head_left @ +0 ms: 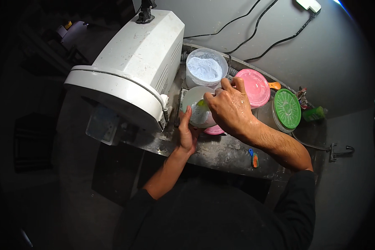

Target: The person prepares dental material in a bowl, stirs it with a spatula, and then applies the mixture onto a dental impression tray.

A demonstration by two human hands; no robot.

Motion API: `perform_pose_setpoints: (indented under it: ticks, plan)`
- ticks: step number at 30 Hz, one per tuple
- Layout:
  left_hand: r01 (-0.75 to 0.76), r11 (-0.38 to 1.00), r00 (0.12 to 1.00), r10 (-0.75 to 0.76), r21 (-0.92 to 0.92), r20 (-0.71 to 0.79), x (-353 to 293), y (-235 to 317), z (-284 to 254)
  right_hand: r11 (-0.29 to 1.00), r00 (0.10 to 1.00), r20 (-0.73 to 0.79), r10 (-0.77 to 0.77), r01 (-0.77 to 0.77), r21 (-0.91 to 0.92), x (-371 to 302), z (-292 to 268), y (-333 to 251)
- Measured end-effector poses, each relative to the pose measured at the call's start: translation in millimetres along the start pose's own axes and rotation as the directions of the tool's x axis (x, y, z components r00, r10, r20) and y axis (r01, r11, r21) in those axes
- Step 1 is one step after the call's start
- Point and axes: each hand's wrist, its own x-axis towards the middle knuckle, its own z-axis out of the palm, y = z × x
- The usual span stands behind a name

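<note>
My left hand (187, 135) steadies a pale translucent bowl (191, 96), its thumb up along the side and the other fingers mostly hidden beneath. Pale powder (199, 114) lies inside the bowl. Over its right rim, my right hand (229, 104) is closed, knuckles up and wet or speckled on the back. A yellow-green tool (202, 103) shows from under that hand and reaches into the bowl; its full shape is hidden. Just behind stands a white tub (190, 77) holding bluish-white powder (205, 68). Part of a pink lid (214, 130) shows below the bowl.
A bulky white machine (133, 54) takes up the left of the dusty dark counter (221, 154). To the right are a pink lid (256, 87), an orange handle (275, 85) and a green-lidded tub (287, 109). A small blue-and-orange tool (254, 159) lies near the front edge. Cables (279, 41) hang along the wall.
</note>
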Motion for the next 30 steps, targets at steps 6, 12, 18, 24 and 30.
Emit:
perform_pose_setpoints:
  ticks: [6, 12, 18, 24, 30]
  plan:
    - [-0.004, 0.999, 1.0, 0.006, 0.051, -0.025, -3, 2, 2, 0.971, 0.972, 0.126, 0.196, -0.21, 0.11, 8, -16, 24]
    - [-0.039, 0.998, 0.997, 0.043, 0.053, -0.06, -9, 7, 3, 0.608, 0.788, 0.438, 0.433, -0.614, 0.503, 11, -7, 113]
    - [-0.01, 0.999, 0.999, 0.009, -0.042, -0.038, -37, 14, -8, 0.663, 0.694, 0.324, 0.643, -0.716, 0.218, 51, 43, 126]
    - [-0.031, 0.999, 0.998, 0.03, -0.029, -0.061, -68, 10, -37, 0.82, 0.785, 0.276, 0.554, -0.572, -0.018, 106, 115, 77]
    - [-0.006, 0.995, 0.996, -0.002, -0.097, -0.09, -100, 18, -64, 0.89, 0.867, 0.211, 0.451, -0.455, -0.034, 105, 121, 81]
